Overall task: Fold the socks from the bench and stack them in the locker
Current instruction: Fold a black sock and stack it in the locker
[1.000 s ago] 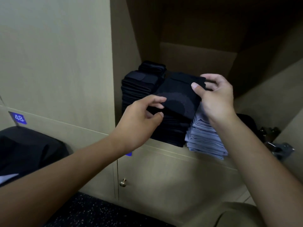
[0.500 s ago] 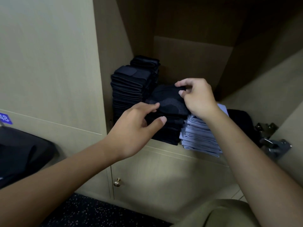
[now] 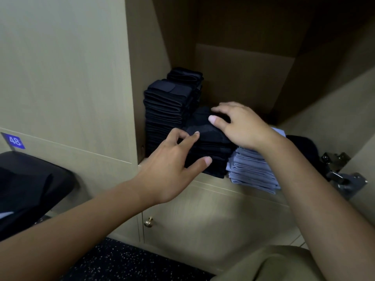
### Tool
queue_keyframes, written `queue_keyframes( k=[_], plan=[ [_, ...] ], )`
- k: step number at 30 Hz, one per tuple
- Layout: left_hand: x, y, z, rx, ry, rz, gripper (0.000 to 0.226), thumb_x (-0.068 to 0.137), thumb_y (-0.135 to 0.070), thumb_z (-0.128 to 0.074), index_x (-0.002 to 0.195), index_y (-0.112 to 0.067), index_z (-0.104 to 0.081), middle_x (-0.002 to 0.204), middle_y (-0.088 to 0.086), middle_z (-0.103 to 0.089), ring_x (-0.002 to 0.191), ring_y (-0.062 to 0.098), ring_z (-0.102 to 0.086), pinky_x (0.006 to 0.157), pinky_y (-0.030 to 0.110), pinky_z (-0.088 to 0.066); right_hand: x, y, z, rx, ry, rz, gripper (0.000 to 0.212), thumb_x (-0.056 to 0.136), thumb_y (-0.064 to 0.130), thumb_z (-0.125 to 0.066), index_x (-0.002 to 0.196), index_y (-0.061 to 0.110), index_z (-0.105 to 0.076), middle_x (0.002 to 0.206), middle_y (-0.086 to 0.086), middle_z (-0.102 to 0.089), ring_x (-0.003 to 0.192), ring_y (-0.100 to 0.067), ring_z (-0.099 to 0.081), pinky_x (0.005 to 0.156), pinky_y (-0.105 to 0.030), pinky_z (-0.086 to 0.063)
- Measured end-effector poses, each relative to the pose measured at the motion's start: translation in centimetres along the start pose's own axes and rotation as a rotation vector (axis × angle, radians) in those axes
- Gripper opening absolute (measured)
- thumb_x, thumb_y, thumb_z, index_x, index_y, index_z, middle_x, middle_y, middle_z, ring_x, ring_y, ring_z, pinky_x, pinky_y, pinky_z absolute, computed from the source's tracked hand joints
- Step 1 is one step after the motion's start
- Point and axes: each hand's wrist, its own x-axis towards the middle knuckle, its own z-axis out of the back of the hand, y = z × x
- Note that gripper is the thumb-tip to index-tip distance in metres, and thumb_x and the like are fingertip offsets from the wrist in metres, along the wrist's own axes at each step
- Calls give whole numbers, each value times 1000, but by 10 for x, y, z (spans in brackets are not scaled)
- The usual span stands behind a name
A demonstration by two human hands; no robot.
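A folded black sock (image 3: 205, 130) lies on top of a short black stack (image 3: 211, 159) at the front of the open locker (image 3: 243, 82). My right hand (image 3: 241, 124) rests flat on the sock, fingers spread over its far end. My left hand (image 3: 172, 167) is open at the stack's near left side, fingertips touching the sock's edge and thumb against the stack's front. A taller stack of dark navy socks (image 3: 168, 106) stands to the left, and a pale blue stack (image 3: 251, 169) to the right.
A dark heap (image 3: 302, 147) lies behind the blue stack. A metal door hinge (image 3: 341, 175) juts out at the locker's right edge. A lower door with a brass knob (image 3: 149, 222) is below. A black bag (image 3: 30, 187) sits at the left under label 48 (image 3: 14, 141).
The black sock, held up in both hands a second ago, has been lowered onto the short black stack. My right hand's pinch has opened into a flat press; my left hand let go.
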Motion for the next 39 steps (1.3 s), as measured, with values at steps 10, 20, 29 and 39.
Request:
queue_keyframes(
  k=[10,20,29,39],
  plan=[
    [-12,16,5,8,-14,-69,74,92,-71,-38,156,-35,-37,122,-14,-35,91,0,-49,83,24,-47,2,14,-7,-224,138,7,60,107,54,-34,160,25,-32,165,-5,-32,151,-27,-28,120,-39,-24],
    [-60,98,74,195,17,13,39,94,-64,-45,125,-44,-58,112,-25,-50,91,-1,-56,69,15,-44,-29,65,3,105,-330,218,29,102,45,-54,120,25,-66,108,9,-65,104,-15,-59,88,-43,-53],
    [-102,210,133,419,67,387,41,87,-47,-73,120,-26,-64,112,-4,-59,107,23,-61,93,37,-47,-38,123,-28,170,-328,437,25,103,36,-55,121,22,-65,98,9,-65,92,-10,-57,78,-36,-53],
    [-147,271,150,502,331,724,79,77,-63,-78,140,-22,-53,132,6,-52,123,27,-52,105,37,-43,-51,154,-65,207,-172,569,30,100,43,-53,119,25,-67,92,17,-62,88,-9,-58,80,-41,-53]
  ],
)
